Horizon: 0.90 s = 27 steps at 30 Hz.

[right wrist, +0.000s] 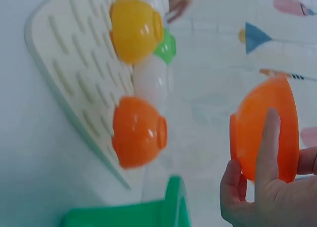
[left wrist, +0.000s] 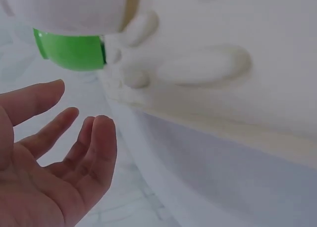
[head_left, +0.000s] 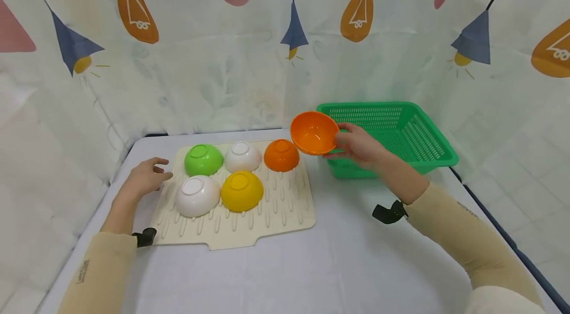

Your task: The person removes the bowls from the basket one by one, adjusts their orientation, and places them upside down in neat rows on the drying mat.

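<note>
My right hand (head_left: 359,147) grips an orange bowl (head_left: 313,132) by its side, in the air between the drying mat and the green basket. In the right wrist view the fingers wrap the held bowl (right wrist: 267,130). My left hand (head_left: 146,178) hovers by the mat's left edge with loosely bent fingers and holds nothing. On the cream ribbed mat (head_left: 285,222) several bowls lie upside down: a green bowl (head_left: 203,159), a white bowl (head_left: 243,157) and another orange bowl (head_left: 281,156) behind, a second white bowl (head_left: 198,196) and a yellow bowl (head_left: 242,191) in front.
A green plastic basket (head_left: 427,148) with slotted walls stands at the back right, partly behind the right hand. The table (head_left: 294,274) has a white cover. A patterned curtain (head_left: 249,71) hangs close behind the table.
</note>
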### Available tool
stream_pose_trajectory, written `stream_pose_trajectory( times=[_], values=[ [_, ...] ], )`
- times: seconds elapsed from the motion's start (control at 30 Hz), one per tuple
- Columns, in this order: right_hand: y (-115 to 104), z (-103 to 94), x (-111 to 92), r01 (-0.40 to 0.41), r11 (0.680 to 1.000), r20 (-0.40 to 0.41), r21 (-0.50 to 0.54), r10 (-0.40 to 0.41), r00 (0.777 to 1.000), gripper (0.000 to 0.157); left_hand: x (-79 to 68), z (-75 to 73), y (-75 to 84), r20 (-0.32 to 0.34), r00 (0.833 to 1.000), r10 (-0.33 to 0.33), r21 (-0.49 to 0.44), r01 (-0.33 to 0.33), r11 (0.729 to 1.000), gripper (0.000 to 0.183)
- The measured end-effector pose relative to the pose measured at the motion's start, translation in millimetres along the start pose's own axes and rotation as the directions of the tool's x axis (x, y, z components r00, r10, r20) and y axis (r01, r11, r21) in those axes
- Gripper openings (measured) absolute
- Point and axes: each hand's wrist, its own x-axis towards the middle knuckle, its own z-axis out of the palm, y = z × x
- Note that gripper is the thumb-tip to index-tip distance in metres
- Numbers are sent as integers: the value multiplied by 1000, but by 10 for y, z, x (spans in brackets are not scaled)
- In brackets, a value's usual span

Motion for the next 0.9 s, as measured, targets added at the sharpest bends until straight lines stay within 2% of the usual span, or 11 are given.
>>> stream_pose_trajectory(
  times=[0.13, 0.23, 0.37, 0.5, 0.67, 0.8, 0.9],
  values=[
    [128, 161, -65, -14, 1000, 32, 6, 13, 999, 63, -99, -4, 245, -73, 993, 91, 52, -87, 995, 54],
    [195, 239, -92, -22, 1000, 61, 18, 20, 998, 62, -150, 16, 450, -73, 990, 123, 42, -120, 992, 52],
    [278, 312, -93, -27, 1000, 71, 3, 27, 997, 61, -198, 66, 690, -46, 987, 152, -45, -154, 987, 52],
    [341, 378, -81, -38, 999, 51, -19, 38, 998, 63, -241, 126, 910, 21, 980, 198, -201, -190, 961, 51],
    [434, 441, -53, -50, 998, 36, -26, 51, 998, 62, -241, 238, 1172, 115, 960, 254, -397, -190, 898, 50],
    [497, 472, -44, -61, 997, 44, -43, 63, 997, 60, -228, 394, 1346, 152, 941, 303, -551, -174, 816, 49],
    [538, 476, -46, -67, 997, 57, -44, 69, 996, 60, -253, 540, 1465, 193, 925, 326, -635, -136, 760, 49]
  ],
)
